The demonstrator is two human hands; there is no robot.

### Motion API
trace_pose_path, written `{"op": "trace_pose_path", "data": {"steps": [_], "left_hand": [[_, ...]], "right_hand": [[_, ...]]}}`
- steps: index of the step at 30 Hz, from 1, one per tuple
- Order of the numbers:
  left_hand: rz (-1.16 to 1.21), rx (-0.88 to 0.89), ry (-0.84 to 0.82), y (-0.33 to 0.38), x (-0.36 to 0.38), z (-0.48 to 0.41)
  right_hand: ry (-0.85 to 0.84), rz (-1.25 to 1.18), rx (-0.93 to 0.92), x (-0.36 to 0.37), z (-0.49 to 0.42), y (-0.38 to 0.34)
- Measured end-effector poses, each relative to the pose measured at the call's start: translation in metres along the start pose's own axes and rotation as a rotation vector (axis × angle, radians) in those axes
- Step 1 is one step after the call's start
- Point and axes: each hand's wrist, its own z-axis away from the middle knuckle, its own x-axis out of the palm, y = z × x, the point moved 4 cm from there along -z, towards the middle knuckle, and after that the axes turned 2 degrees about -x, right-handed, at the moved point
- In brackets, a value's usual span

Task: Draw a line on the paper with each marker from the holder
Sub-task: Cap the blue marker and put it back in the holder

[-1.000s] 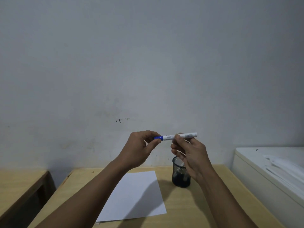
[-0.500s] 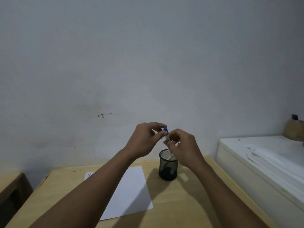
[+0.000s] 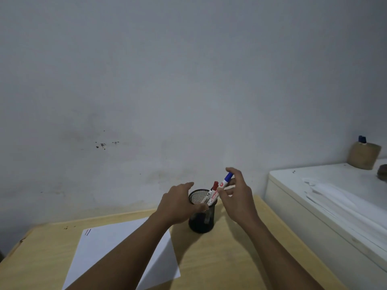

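A black mesh marker holder point(image 3: 201, 223) stands on the wooden desk point(image 3: 230, 258), right of a white paper point(image 3: 117, 250). The paper bears short red and blue lines point(image 3: 88, 232) near its far left corner. My right hand point(image 3: 236, 199) pinches a white marker with a blue cap point(image 3: 225, 181), cap up, its lower end just above the holder's rim. A red-capped marker point(image 3: 214, 191) and a darker one point(image 3: 207, 197) lean inside the holder. My left hand point(image 3: 178, 203) wraps the holder's left side, thumb in front and fingers behind the rim.
A white cabinet point(image 3: 303, 216) stands against the desk's right edge, with pale sheets point(image 3: 339, 201) lying on top. A brown cup point(image 3: 364, 155) with a blue item in it sits at its far end. A grey wall rises behind the desk.
The blue marker swung from level between both hands to upright over the holder. My left hand let go of its cap end and dropped onto the holder. The view tilted down and right.
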Motion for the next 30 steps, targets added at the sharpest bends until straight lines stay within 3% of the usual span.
{"op": "trace_pose_path", "data": {"steps": [6, 12, 30], "left_hand": [[0.032, -0.008, 0.020, -0.008, 0.012, -0.007], [0.077, -0.010, 0.014, -0.009, 0.011, -0.008], [0.153, -0.034, 0.044, -0.011, 0.011, -0.004]], "right_hand": [[-0.096, 0.128, -0.020, 0.018, -0.007, 0.012], [-0.088, 0.245, -0.015, 0.026, -0.006, 0.011], [-0.048, 0.098, 0.269, 0.042, -0.044, -0.008]]}}
